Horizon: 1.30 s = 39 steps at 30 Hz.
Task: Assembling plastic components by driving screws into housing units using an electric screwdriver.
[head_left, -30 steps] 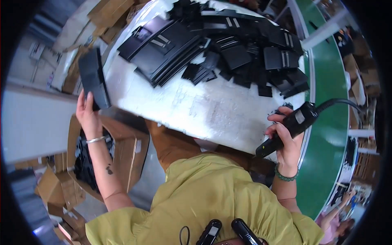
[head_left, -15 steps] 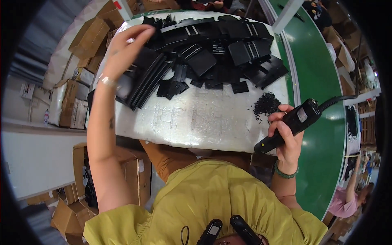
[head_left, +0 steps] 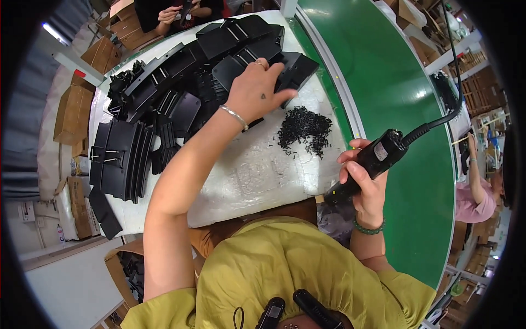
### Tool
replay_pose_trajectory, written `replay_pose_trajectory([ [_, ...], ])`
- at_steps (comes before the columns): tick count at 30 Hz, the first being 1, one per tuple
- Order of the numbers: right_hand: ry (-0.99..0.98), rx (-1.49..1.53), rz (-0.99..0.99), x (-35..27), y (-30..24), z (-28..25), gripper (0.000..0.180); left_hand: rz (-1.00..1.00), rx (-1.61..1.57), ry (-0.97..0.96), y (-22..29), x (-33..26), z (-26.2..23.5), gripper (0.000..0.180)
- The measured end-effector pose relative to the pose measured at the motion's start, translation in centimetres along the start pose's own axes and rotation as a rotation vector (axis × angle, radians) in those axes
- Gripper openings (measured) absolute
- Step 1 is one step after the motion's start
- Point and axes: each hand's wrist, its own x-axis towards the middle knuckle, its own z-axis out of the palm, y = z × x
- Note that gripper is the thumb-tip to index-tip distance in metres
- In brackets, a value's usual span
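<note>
My left hand (head_left: pixel 253 90) reaches over the right part of a heap of black plastic parts on the white-covered table. Its thumb and fingers are spread, the fingertips at a flat black part (head_left: pixel 296 71), and nothing is visibly gripped. Just nearer than that hand lies a loose pile of small black screws (head_left: pixel 303 127). In my right hand (head_left: pixel 368 189), fingers wrapped round it, is a black corded electric screwdriver (head_left: pixel 381 155). Its narrow end slants down to the left, beyond the table's right front edge.
Black panels (head_left: pixel 120 159) stand stacked at the table's left. A green conveyor belt (head_left: pixel 408 208) with a metal rail runs along the right. The screwdriver's cable (head_left: pixel 441 119) rises past it. Across the table another person's hands (head_left: pixel 171 15) hold a dark part. Cardboard boxes (head_left: pixel 79 115) stand at the left.
My left hand has swung from the far left of the black parts to their right side, and its fingers have spread. The view has turned. My right hand still holds the screwdriver.
</note>
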Motion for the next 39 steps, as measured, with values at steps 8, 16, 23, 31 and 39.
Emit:
replay_pose_trajectory([
  [8, -0.011, 0.055, -0.002, 0.2, 0.1, 0.0, 0.042, -0.071, 0.193, -0.215, 0.1, -0.6, 1.2, 0.074],
  [16, -0.023, 0.091, -0.003, 0.2, 0.4, 0.3, 0.040, -0.006, 0.349, -0.041, 0.1, -2.4, 2.7, 0.063],
  [23, -0.036, 0.092, -0.053, 0.5, 0.1, 0.6, 0.040, 0.102, 0.360, 0.259, -1.9, -2.8, 1.5, 0.046],
  [31, 0.038, 0.285, -0.223, 2.0, -0.3, -1.4, 0.032, 0.144, 0.200, 0.364, 1.1, -12.9, -7.0, 0.048],
  [39, 0.036, 0.287, -0.332, 4.4, 1.2, 2.6, 0.025, 0.138, 0.251, 0.098, 3.0, -22.6, -5.5, 0.024],
])
